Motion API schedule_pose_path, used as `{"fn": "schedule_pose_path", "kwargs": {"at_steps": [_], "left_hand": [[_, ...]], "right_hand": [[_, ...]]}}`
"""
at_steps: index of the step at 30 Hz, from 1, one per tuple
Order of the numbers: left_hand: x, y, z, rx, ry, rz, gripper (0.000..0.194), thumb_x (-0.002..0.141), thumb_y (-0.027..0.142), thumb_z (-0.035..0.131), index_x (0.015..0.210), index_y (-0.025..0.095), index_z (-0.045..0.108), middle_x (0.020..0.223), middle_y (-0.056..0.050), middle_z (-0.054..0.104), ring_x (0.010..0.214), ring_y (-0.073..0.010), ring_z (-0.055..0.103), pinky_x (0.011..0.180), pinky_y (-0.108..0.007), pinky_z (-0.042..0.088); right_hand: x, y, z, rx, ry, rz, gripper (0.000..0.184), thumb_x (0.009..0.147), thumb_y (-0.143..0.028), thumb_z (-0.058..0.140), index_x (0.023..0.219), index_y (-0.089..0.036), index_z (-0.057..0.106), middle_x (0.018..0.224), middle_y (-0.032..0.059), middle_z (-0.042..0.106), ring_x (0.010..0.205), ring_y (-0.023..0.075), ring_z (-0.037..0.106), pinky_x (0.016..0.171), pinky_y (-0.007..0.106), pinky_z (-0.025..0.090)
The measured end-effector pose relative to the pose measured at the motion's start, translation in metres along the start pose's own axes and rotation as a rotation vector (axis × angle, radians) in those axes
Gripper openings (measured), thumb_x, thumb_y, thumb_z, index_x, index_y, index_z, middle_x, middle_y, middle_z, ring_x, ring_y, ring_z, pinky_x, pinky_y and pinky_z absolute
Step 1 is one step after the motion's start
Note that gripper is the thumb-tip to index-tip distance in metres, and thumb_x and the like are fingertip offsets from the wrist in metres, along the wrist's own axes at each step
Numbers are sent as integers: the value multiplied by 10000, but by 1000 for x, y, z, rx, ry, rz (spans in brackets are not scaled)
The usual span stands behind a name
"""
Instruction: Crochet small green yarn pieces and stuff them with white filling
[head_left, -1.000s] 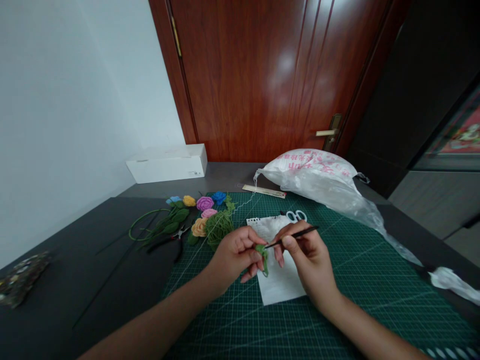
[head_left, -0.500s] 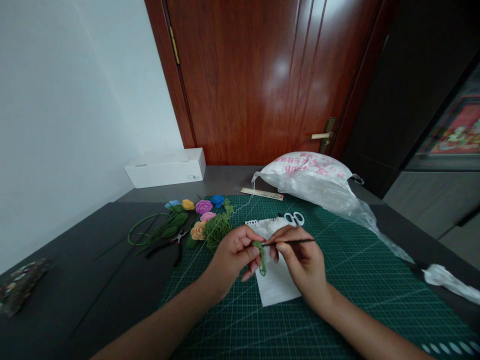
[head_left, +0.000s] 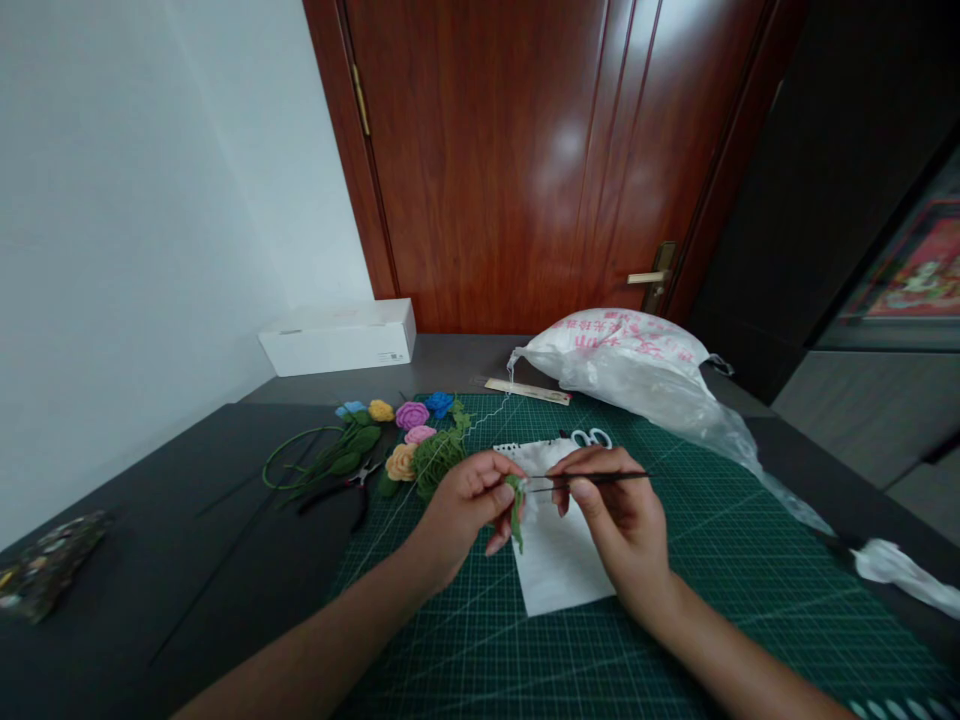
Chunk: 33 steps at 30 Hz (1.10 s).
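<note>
In front of me, my left hand [head_left: 476, 500] pinches a small green crocheted piece [head_left: 517, 512] between thumb and fingers, its lower end hanging down. My right hand [head_left: 619, 520] is closed on dark tweezers [head_left: 615, 478], held almost level. Two thin tips show apart, reaching left to the top of the green piece. Fingers hide part of the green piece, so its full shape is unclear. Under both hands lies a white sheet of paper [head_left: 559, 565]. A bundle of green yarn [head_left: 439, 460] rests just beyond my left hand.
Crocheted flowers [head_left: 412, 415] with green stems lie at the left, beside pliers [head_left: 356, 480]. White-handled scissors [head_left: 591, 438] and a ruler [head_left: 527, 391] lie on or by the green cutting mat [head_left: 720, 560]. A stuffed plastic bag [head_left: 622, 350] and a white box [head_left: 337, 338] stand behind.
My right hand has moved slightly right, drawing the tweezers back a little; their tips now show apart. The green piece has turned in my left hand. The whole view has shifted slightly.
</note>
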<state>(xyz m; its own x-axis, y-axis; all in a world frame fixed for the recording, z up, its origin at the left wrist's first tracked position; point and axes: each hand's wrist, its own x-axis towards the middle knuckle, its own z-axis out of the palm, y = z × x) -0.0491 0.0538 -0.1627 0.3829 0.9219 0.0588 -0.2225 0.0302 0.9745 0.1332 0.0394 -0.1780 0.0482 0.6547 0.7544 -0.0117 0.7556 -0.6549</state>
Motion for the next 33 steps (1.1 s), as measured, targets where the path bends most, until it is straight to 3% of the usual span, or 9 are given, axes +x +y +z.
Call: {"fn": "schedule_pose_path", "kwargs": {"at_steps": [10, 18, 33], "left_hand": [[0, -3, 2, -3, -13, 4, 258, 807, 331, 775, 891, 150, 612, 597, 13, 626, 412, -84, 508, 353, -163, 361], [0, -7, 0, -20, -7, 28, 294, 793, 331, 806, 895, 164, 585, 589, 22, 628, 412, -85, 513, 361, -165, 374], [-2, -8, 1, 20, -1, 19, 247, 786, 275, 781, 899, 164, 591, 588, 19, 642, 403, -86, 512, 364, -172, 387]], "right_hand": [[-3, -6, 4, -10, 23, 69, 92, 1007, -199, 593, 969, -221, 674, 752, 3, 658, 580, 139, 627, 531, 275, 517], [-2, -9, 6, -8, 88, 72, 55, 1004, -232, 601, 968, -225, 642, 830, 16, 671, 632, 146, 653, 574, 296, 547], [-2, -10, 7, -31, 93, 95, 118, 1002, -243, 610, 890, -216, 634, 704, -10, 664, 531, 131, 629, 526, 278, 520]]}}
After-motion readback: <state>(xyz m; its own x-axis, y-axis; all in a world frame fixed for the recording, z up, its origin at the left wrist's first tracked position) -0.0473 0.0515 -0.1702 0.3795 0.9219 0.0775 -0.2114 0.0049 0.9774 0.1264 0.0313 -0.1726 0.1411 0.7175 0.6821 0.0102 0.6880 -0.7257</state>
